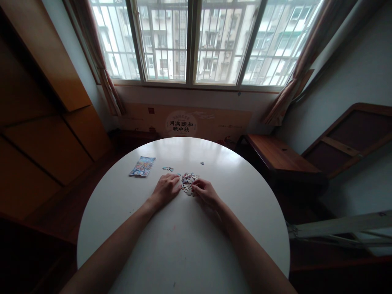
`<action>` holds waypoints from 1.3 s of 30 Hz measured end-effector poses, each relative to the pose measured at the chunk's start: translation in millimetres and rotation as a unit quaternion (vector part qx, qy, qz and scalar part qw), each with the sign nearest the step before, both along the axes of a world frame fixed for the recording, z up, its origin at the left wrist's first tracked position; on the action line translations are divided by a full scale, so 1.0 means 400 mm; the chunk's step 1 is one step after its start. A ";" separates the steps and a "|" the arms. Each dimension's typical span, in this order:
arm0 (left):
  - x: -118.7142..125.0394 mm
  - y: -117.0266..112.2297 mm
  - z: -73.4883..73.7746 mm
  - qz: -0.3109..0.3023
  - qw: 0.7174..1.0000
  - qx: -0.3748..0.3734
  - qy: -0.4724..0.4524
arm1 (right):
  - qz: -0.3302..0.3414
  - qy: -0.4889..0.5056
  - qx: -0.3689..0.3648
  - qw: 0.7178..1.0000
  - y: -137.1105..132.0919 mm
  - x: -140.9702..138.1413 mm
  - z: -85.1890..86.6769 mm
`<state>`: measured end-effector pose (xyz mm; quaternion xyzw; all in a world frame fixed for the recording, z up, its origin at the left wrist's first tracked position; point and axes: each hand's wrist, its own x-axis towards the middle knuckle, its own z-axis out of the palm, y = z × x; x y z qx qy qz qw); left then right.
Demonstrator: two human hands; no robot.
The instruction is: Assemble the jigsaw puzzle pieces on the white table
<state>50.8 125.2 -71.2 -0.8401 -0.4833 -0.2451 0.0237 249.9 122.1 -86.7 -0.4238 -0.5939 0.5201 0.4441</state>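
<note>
A heap of small jigsaw puzzle pieces [187, 178] lies loose near the middle of the round white table. My left hand [167, 188] rests palm down at the heap's left edge, its fingers stretched out and lying on the tabletop. On the right side of the heap, my right hand [206, 191] is closed in a pinch, thumb and forefinger together on a puzzle piece, which the fingers mostly hide. Beyond the left hand sits a short strip of puzzle pieces [168, 168]. One single puzzle piece [202, 163] lies apart, farther back on the right.
A blue printed packet or picture sheet [143, 166] lies on the white table [122, 228] at the back left. Past the table's right edge stands a low wooden bench [281, 153]. A printed cardboard panel [211, 120] leans below the window.
</note>
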 end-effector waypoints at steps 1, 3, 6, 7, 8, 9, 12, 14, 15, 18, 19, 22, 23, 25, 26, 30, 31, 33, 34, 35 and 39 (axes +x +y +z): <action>0.002 -0.001 0.001 0.014 1.000 -0.003 -0.004 | 0.000 -0.001 0.001 1.000 0.000 0.000 0.000; 0.005 -0.005 0.006 0.046 0.999 -0.006 -0.012 | 0.000 -0.001 0.001 1.000 0.000 0.001 0.001; 0.008 -0.008 0.008 0.067 0.998 -0.017 -0.014 | 0.000 0.002 0.002 1.000 -0.002 0.001 0.005; 0.008 -0.008 0.005 0.068 0.997 -0.024 -0.010 | -0.002 0.002 0.001 1.000 -0.003 0.001 0.007; 0.007 -0.006 0.001 0.070 0.997 -0.032 -0.005 | -0.003 0.002 0.000 1.000 -0.004 0.001 0.008; 0.007 -0.004 -0.005 0.073 0.997 -0.040 0.001 | -0.004 0.002 -0.002 1.000 -0.004 0.001 0.009; 0.005 0.007 -0.024 0.089 0.994 -0.064 0.015 | -0.003 0.003 -0.005 1.000 -0.003 0.000 0.007; 0.004 0.011 -0.032 0.096 0.992 -0.078 0.022 | -0.001 0.007 -0.005 1.000 -0.002 0.000 0.006; 0.004 0.013 -0.035 0.097 0.992 -0.081 0.026 | 0.000 0.008 -0.005 1.000 -0.002 -0.001 0.005; 0.003 0.013 -0.036 0.088 0.993 -0.073 0.033 | 0.001 0.005 -0.005 1.000 -0.003 -0.002 0.007; 0.003 0.013 -0.036 0.083 0.993 -0.071 0.035 | -0.001 0.002 -0.004 1.000 -0.004 -0.002 0.009; 0.001 0.018 -0.039 0.080 0.992 -0.087 0.044 | -0.004 -0.001 -0.006 1.000 -0.005 -0.002 0.012; 0.001 0.022 -0.041 0.083 0.991 -0.096 0.046 | -0.002 0.001 -0.007 1.000 -0.005 -0.002 0.012; 0.000 0.030 -0.046 0.087 0.989 -0.113 0.049 | 0.001 0.005 -0.007 1.000 -0.004 -0.002 0.010; 0.000 0.034 -0.049 0.087 0.988 -0.119 0.051 | 0.003 0.008 -0.006 1.000 -0.004 -0.002 0.009; 0.001 0.043 -0.055 0.097 0.985 -0.134 0.053 | 0.003 0.015 -0.008 1.000 -0.002 -0.003 0.005; 0.002 0.043 -0.055 0.101 0.984 -0.135 0.053 | 0.004 0.015 -0.009 1.000 -0.002 -0.003 0.005; 0.002 0.042 -0.055 0.106 0.984 -0.133 0.054 | 0.004 0.012 -0.010 1.000 -0.002 -0.003 0.004; 0.001 0.042 -0.054 0.107 0.984 -0.132 0.053 | 0.004 0.011 -0.009 1.000 -0.001 -0.003 0.004; 0.001 0.041 -0.053 0.108 0.984 -0.129 0.052 | 0.003 0.010 -0.007 1.000 -0.001 -0.003 0.005; -0.002 0.043 -0.053 0.107 0.985 -0.129 0.047 | 0.006 0.012 -0.004 1.000 -0.003 -0.003 0.007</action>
